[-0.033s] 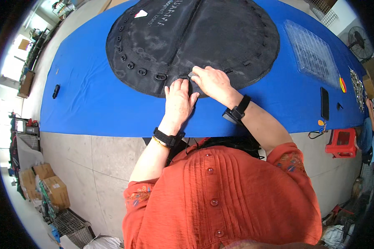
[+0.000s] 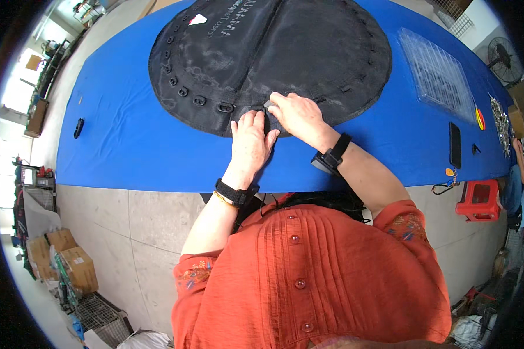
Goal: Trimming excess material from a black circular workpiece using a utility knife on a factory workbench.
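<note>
Lying flat: round black fabric (image 2: 320,52) with loops (image 2: 199,100).

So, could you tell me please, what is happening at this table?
A person has both hands at the near edge of a round black fabric piece lying on the blue-covered table. The left hand rests flat there; the right hand seems to pinch a small grey piece.
</note>
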